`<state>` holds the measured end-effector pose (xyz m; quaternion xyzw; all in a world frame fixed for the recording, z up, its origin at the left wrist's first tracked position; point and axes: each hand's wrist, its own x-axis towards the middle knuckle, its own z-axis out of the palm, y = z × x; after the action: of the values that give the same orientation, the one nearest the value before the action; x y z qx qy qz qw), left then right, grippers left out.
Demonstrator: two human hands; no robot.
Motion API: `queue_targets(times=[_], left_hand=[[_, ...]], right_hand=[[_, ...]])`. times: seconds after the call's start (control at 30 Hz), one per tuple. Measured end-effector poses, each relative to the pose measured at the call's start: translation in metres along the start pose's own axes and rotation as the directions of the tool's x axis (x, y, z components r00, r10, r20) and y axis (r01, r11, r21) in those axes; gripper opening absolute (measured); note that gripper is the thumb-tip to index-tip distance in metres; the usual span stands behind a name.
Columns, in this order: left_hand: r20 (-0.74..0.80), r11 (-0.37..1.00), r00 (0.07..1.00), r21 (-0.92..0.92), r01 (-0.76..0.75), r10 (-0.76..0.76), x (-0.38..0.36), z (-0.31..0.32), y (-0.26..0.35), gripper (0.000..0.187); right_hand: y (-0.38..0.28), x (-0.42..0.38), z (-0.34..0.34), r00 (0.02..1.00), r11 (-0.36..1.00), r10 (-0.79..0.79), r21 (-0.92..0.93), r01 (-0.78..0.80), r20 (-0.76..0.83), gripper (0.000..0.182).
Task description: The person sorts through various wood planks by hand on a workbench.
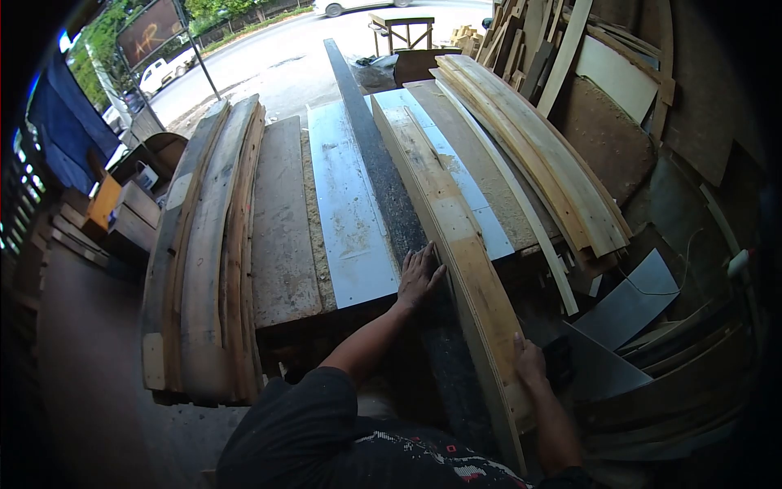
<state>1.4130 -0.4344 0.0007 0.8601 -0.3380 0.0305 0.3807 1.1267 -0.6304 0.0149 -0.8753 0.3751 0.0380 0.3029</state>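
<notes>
A long wooden plank (446, 208) runs away from me, its pale side face turned to the left. Beside it lies a long black speckled board (383, 175), which reaches past the far end of the worktable. My left hand (419, 275) lies on the black board with its fingers stretched, the fingertips at the plank's left side. At the near right edge of the plank, my right hand (529, 363) is closed on the wood; some of its fingers are hidden. Just right of that hand is a dark object (559, 361), too dim to name.
White panels (346, 204) and brown boards (285, 220) cover the worktable. Stacks of curved planks stand at left (199, 253) and right (542, 147). Loose sheets (631, 293) lie at lower right, and scrap timber (529, 49) leans behind. A road with vehicles lies beyond.
</notes>
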Motion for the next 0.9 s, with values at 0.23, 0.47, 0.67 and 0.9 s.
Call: queue_targets(times=[0.23,0.47,0.67,0.9], left_hand=[[-0.016,1.0,1.0,0.003,-0.013,0.013,0.0,-0.002,0.004,0.071],[-0.01,1.0,1.0,-0.015,-0.014,0.014,-0.001,-0.004,0.004,0.069],[-0.017,1.0,1.0,-0.012,-0.022,0.022,-0.001,-0.004,0.003,0.07],[-0.023,0.999,0.999,-0.044,-0.031,0.03,-0.002,-0.005,0.001,0.07]], right_hand=[[-0.011,0.027,0.01,1.0,1.0,-0.012,0.002,0.012,0.002,0.068],[-0.044,0.039,0.001,0.999,0.999,0.041,-0.001,-0.041,0.015,0.067],[-0.052,0.064,0.01,1.0,1.0,0.003,0.009,-0.003,0.018,0.068],[-0.068,0.086,0.016,1.0,1.0,0.013,-0.013,-0.013,0.025,0.069]])
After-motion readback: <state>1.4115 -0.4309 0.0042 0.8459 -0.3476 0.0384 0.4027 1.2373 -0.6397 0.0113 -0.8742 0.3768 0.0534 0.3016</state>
